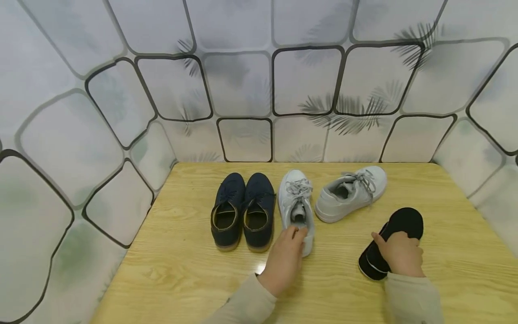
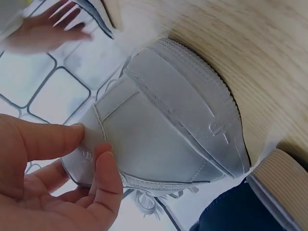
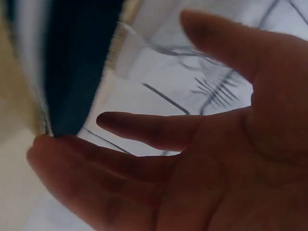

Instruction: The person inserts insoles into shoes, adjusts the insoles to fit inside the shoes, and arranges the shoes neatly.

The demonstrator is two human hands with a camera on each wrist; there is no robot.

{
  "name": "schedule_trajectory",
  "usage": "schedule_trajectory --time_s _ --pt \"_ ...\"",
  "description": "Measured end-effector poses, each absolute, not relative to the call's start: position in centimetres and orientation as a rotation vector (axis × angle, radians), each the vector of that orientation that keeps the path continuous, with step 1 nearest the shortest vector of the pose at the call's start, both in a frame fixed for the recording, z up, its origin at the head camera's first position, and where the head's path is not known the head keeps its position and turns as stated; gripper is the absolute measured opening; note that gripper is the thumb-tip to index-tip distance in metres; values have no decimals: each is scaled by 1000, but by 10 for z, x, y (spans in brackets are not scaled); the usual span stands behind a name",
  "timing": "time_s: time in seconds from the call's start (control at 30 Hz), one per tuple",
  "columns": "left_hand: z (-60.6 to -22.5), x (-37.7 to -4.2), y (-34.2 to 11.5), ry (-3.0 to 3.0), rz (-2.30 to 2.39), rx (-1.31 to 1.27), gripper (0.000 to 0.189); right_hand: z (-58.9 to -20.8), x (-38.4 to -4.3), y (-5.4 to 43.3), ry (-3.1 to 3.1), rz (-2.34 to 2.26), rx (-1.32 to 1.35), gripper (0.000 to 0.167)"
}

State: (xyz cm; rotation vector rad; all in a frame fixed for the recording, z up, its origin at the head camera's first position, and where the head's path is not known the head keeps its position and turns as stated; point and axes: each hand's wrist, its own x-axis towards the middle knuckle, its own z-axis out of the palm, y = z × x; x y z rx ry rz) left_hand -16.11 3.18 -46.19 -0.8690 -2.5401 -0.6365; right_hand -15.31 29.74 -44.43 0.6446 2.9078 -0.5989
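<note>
My left hand (image 1: pixel 285 258) is at the heel of a white lace-up sneaker (image 1: pixel 297 191), which stands toe away on the wooden table. In the left wrist view, its thumb and fingers (image 2: pixel 108 178) pinch the sneaker's heel collar (image 2: pixel 86 156). Farther right, my right hand (image 1: pixel 402 254) lies over a black shoe (image 1: pixel 406 220) set at a slant. The right wrist view has its thumb and fingers spread apart, fingertips (image 3: pixel 43 149) touching the dark shoe's edge (image 3: pixel 72 115). That shoe is partly hidden by the hand.
A pair of navy lace-up shoes (image 1: pixel 228 193) stands side by side, left of the white sneaker. Another white sneaker (image 1: pixel 352 193) lies slanted at the back, its toe pointing right. Patterned cloth (image 1: pixel 243 90) walls the wooden table (image 1: pixel 170 261) at the back and sides.
</note>
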Motion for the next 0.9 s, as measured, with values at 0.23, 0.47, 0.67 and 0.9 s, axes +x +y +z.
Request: schedule_trajectory --time_s 0.23,0.47,0.67,0.9 --pt "-464 -164 25 -2541 -714 -859 30 -473 -157 298 2837 -539 753 90" --pt "-467 -166 23 -2514 -736 -855 31 -478 -155 304 2810 -694 880 80" --pt "-470 -165 21 -2517 -744 -814 31 -474 -152 304 2854 -746 817 83" --pt "-469 -164 21 -2541 -762 -823 28 -468 -147 301 2882 -738 787 78"
